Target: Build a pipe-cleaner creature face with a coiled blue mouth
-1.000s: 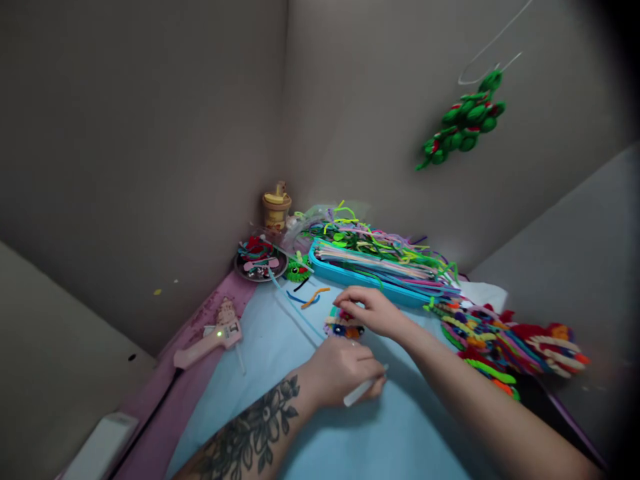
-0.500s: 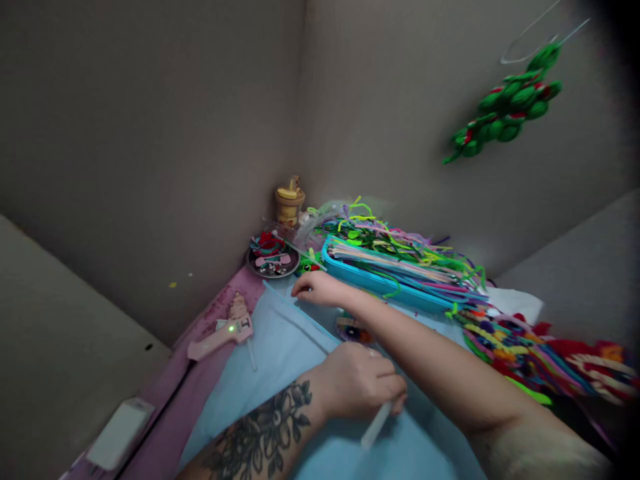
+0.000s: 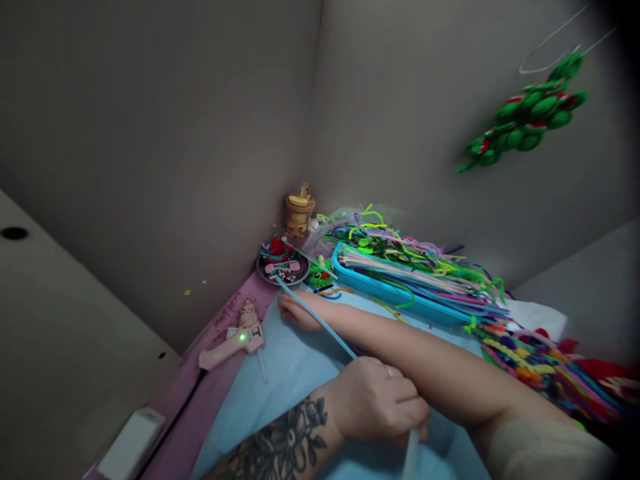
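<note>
My left hand (image 3: pixel 377 400), with a ring on it and a tattooed forearm behind, is closed around a light blue pipe cleaner (image 3: pixel 315 318). The pipe cleaner slants up and left from the fist towards the round metal dish (image 3: pixel 259 272). A pale, whitish stick (image 3: pixel 411 457) juts from the lower side of the same fist; whether it joins the pipe cleaner is hidden. My right hand (image 3: pixel 301 312) reaches across from the right, beyond the left one. Its fingers are curled and the pipe cleaner passes in front of it. What they hold, if anything, is hidden.
A pink glue gun (image 3: pixel 233 347) with a lit green light lies at the left on the cloth. Behind are a blue tray (image 3: pixel 400 297) of pipe cleaners, a green figure (image 3: pixel 319 273) and a brown cup (image 3: pixel 299 217). Colourful pieces (image 3: pixel 530 360) heap at the right.
My right hand has moved left and nearer, and the pipe cleaner now crosses in front of it. A small round piece beside my right forearm is now out of sight. The view has shifted slightly.
</note>
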### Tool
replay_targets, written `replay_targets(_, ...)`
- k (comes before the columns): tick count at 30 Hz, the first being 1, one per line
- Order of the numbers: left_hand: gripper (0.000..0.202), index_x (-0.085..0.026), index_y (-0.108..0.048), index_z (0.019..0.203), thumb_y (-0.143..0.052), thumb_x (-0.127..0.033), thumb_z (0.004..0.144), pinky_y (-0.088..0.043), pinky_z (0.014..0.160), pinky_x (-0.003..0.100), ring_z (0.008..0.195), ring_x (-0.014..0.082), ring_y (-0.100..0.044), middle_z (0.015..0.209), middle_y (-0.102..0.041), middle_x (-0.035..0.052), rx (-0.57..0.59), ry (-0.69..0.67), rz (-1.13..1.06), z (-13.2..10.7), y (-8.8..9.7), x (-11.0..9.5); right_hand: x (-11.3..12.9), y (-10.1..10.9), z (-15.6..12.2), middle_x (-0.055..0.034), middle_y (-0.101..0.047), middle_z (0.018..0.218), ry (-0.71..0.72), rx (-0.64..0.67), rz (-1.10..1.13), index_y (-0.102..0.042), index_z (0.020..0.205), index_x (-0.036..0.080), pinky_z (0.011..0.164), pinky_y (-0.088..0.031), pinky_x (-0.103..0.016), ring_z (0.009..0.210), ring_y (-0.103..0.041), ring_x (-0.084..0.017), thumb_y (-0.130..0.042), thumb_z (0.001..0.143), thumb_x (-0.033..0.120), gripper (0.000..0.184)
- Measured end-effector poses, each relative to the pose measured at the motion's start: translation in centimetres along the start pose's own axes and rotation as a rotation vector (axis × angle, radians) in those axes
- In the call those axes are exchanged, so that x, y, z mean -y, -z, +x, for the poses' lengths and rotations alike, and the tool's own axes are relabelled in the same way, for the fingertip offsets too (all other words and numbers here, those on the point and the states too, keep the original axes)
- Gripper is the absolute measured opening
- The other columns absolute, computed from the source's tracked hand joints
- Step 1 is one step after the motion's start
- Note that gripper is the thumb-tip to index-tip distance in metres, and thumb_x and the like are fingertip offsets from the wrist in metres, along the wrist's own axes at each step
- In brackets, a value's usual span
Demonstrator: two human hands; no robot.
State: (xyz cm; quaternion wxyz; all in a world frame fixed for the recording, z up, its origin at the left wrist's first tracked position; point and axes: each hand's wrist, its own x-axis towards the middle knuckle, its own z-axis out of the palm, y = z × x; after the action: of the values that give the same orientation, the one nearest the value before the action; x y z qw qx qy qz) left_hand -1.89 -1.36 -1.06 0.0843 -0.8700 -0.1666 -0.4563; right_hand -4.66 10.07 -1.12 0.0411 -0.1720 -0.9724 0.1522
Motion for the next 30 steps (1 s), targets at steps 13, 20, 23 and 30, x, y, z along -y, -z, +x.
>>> replay_targets(13,0.014,-0.016,-0.067,0.077,-0.054,-0.020,0.080,-0.046,0.056,0.022,0.057,0.0115,-0.060,0.065,-0.068,0.0033,-0.109,0.436,-0.222,0.1,0.4,-0.2,-4.1,5.4,-5.9,-0.0013,-0.064,0.084,-0.335,-0.571,0.410,-0.058,0.090,0.019,0.068,-0.048,-0.027,0.073,-0.061,-0.014,-0.053,0.076,0.016,0.015)
replay_targets(20,0.014,-0.017,-0.072,0.073,-0.060,-0.023,0.077,-0.050,0.069,0.027,0.072,0.0178,-0.065,0.073,-0.072,0.0069,-0.169,0.942,-0.507,1.4,1.7,0.7,-0.2,4.3,-21.2,-0.0009,-0.062,0.070,-0.538,-0.779,0.672,-0.057,0.076,0.019,0.066,-0.046,-0.027,0.068,-0.057,-0.015,-0.053,0.084,0.037,0.021)
replay_targets(23,0.017,-0.015,-0.070,0.066,-0.062,-0.027,0.074,-0.046,0.057,0.024,0.057,0.0152,-0.060,0.060,-0.067,0.0044,-0.021,1.118,-0.733,1.5,1.5,1.3,1.4,1.4,-23.4,-0.0028,-0.065,0.075,-0.597,-0.692,0.672,-0.063,0.079,0.018,0.067,-0.046,-0.027,0.072,-0.060,-0.016,-0.049,0.087,0.034,0.023)
replay_targets(30,0.019,-0.015,-0.068,0.069,-0.065,-0.034,0.070,-0.037,0.051,0.021,0.050,0.0106,-0.047,0.050,-0.055,-0.0022,-0.138,1.327,-0.777,0.2,1.6,3.2,1.5,-2.4,-21.9,-0.0046,-0.070,0.092,-0.462,-0.557,0.487,-0.069,0.090,0.019,0.083,-0.047,-0.030,0.089,-0.063,-0.018,-0.051,0.083,0.013,0.020)
